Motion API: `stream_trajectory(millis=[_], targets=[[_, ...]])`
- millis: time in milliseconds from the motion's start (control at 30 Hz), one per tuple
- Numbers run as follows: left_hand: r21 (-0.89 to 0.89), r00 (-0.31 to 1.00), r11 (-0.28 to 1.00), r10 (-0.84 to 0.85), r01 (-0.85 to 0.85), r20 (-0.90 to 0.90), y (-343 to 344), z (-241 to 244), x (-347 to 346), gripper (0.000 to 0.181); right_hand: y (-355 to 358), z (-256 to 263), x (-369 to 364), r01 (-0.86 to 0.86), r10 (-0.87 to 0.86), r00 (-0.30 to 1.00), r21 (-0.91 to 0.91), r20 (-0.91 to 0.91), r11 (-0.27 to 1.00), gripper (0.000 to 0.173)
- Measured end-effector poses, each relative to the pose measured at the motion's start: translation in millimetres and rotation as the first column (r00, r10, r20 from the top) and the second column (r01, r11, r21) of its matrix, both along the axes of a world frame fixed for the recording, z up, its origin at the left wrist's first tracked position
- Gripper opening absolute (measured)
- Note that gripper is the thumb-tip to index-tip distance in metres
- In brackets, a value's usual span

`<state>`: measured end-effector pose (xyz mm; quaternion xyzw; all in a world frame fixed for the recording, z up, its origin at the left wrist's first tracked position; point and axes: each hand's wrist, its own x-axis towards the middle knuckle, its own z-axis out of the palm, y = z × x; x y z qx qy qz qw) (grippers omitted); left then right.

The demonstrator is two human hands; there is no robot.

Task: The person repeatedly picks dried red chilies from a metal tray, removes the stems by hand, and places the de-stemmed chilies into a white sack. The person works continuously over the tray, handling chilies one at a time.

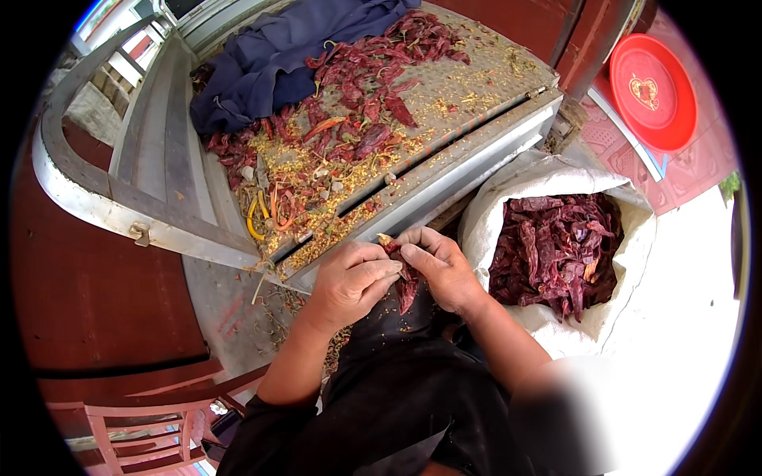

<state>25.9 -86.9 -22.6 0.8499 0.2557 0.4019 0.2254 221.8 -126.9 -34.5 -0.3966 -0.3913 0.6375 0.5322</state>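
Observation:
Between my two hands, above my lap, is one dried red chili pepper (pixel 407 291) with a pale end at its top. The fingers of my left hand (pixel 362 276) pinch it from the left side. From the right, the thumb and forefinger of my right hand (pixel 442 265) grip its upper part. A pile of dried red chilies (pixel 363 89) lies on the metal truck bed (pixel 476 71) in front of me, amid loose yellow seeds (pixel 286 154). Right of my hands stands a white woven sack (pixel 476 220), its mouth spread around many more dried chilies (pixel 553 250).
Dark blue cloth (pixel 256 65) covers part of the pile. A metal side rail (pixel 149 223) curves along the left. At the upper right is a red plastic basin (pixel 655 89). A red wooden chair (pixel 149 437) stands at the lower left. Stems and scraps litter the concrete ground (pixel 238 309).

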Motion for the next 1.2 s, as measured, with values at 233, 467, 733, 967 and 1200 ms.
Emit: stream_trajectory(millis=[233, 467, 733, 967, 1200], targets=[[-0.229, 0.978, 0.969, 0.128, -0.089, 0.163, -5.1, 3.9, 3.5, 0.024, -2.2, 4.0, 7.9, -0.115, 0.12, 0.991, -0.078, 0.066, 0.99, 0.018], [0.186, 0.918, 0.981, 0.031, 0.047, -0.396, 16.6, 30.5, -6.7, 0.015, 4.6, 28.6, 20.5, -0.266, 0.065, 0.712, 0.183, 0.699, 0.947, 0.019], [0.124, 0.829, 0.98, -0.06, 0.154, -0.557, 17.3, 35.8, -4.9, 0.011, 11.6, 29.7, 28.7, -0.416, 0.089, 0.616, 0.227, 0.783, 0.881, 0.021], [-0.041, 0.877, 0.969, -0.238, 0.244, -0.418, 21.3, 38.9, 0.2, 0.011, 18.4, 39.6, 36.0, -0.624, 0.184, 0.531, 0.235, 0.827, 0.745, 0.023], [-0.01, 0.967, 0.99, -0.142, 0.144, -0.213, 7.6, 31.1, 0.2, 0.014, -0.2, 12.2, 25.1, -0.423, 0.401, 0.883, 0.043, 0.246, 0.905, 0.033]])
